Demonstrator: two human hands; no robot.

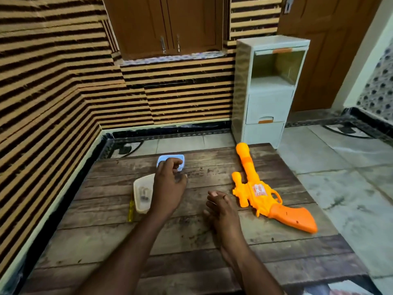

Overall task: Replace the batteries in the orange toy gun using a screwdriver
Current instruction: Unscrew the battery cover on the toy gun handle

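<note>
Here the toy gun (258,194) lies centre-right, the right hand (221,207) beside it loosely curled, empty. The left hand (168,186) curls at a blue box (182,161), grip unclear.

We see a plank table (191,241) standing on a tiled floor (350,188). The gun (258,193) lies flat on its right side, barrel toward the far edge. On the left sit a blue tub (180,159), a clear tub (142,192) holding small bits, and a screwdriver (130,209) just left of it.
</note>
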